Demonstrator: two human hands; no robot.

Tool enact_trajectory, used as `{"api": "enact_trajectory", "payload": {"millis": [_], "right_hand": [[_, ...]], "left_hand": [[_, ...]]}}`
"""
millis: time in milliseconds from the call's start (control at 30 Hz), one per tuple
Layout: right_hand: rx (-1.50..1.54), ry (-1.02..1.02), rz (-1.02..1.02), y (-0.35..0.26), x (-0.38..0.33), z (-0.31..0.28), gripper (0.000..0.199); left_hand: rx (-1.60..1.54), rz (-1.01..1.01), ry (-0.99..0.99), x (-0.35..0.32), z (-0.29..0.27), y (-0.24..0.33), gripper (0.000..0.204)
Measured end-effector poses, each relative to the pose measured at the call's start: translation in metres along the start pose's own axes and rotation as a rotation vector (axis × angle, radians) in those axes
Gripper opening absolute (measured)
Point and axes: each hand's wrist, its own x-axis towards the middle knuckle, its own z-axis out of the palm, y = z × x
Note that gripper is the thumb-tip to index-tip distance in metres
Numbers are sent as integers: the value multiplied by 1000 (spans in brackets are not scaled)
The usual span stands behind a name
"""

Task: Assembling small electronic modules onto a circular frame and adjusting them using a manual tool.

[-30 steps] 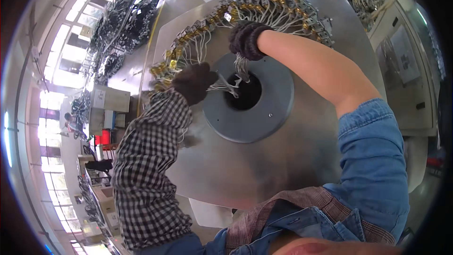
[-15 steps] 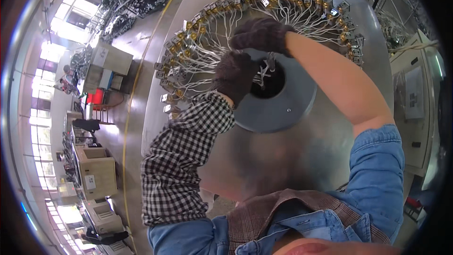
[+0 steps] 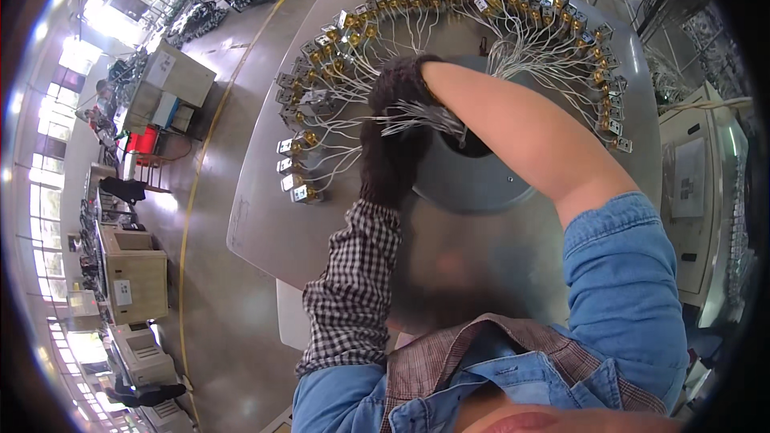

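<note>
The wire bundle (image 3: 429, 118) is located at the grip, between the gloved right hand (image 3: 403, 85) above and the gloved left hand (image 3: 391, 160) below. Both hands bear closely on the bundle; the fingertips are hidden, so whether either hand pinches it cannot be told. To the right of the grip, the bundle runs toward the dark hole (image 3: 473, 147) of a grey disc (image 3: 473, 194). Left of the grip, pale wires fan out to metal plugs (image 3: 305, 193). Beyond the grip, the plugs form an arc across the metal table (image 3: 269, 216).
</note>
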Motion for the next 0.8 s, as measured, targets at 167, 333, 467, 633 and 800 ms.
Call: {"api": "enact_trajectory", "payload": {"millis": [167, 333, 467, 633, 800], "right_hand": [[-421, 247, 107, -26, -5, 19, 18], [-299, 460, 226, -52, -41, 13, 24], [-288, 608, 209, -28, -46, 10, 22], [-216, 514, 356, -21, -52, -31, 20], [145, 287, 817, -13, -38, -61, 44]], "left_hand": [[-14, 207, 126, 18, 6, 3, 41], [402, 297, -122, 12, 14, 5, 38], [1077, 614, -47, 25, 18, 12, 33], [213, 172, -179, 70, 33, 23, 30], [181, -311, -628, 108, -75, 71, 38]]}}
